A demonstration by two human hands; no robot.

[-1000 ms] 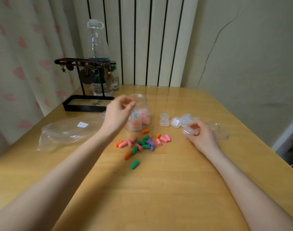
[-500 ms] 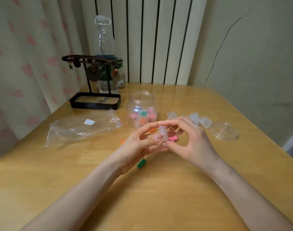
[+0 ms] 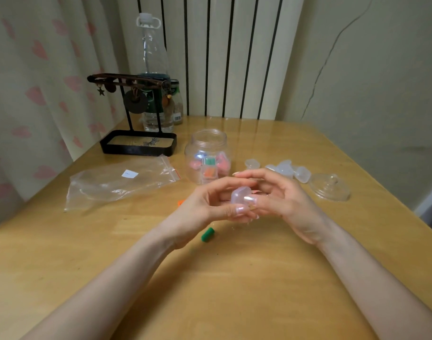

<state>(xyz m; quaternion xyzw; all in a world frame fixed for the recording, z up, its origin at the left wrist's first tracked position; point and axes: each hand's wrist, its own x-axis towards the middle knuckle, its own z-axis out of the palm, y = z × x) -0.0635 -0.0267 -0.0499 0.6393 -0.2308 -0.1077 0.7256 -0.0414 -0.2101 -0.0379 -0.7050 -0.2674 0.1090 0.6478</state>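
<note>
A small clear plastic case [image 3: 240,194] is held above the wooden table [image 3: 234,278] between both hands. My left hand [image 3: 205,207] pinches it from the left with thumb and fingers. From the right, my right hand [image 3: 283,202] pinches it too, fingers curled over its top. One green foam earplug [image 3: 207,234] lies just under my left wrist, and an orange earplug [image 3: 180,203] peeks out beside that hand. The other earplugs are hidden behind my hands. An open clear jar [image 3: 207,155] holding filled cases stands behind.
Several empty clear cases [image 3: 286,168] lie right of the jar, with the jar's glass lid [image 3: 330,188] beyond them. A zip bag [image 3: 121,182] lies at the left. A black jewellery stand [image 3: 138,143] and bottles [image 3: 152,69] stand at the back.
A second ago my left hand was at the jar's mouth and my right hand held a case by the pile. Both hands have come together on that case over the earplugs.
</note>
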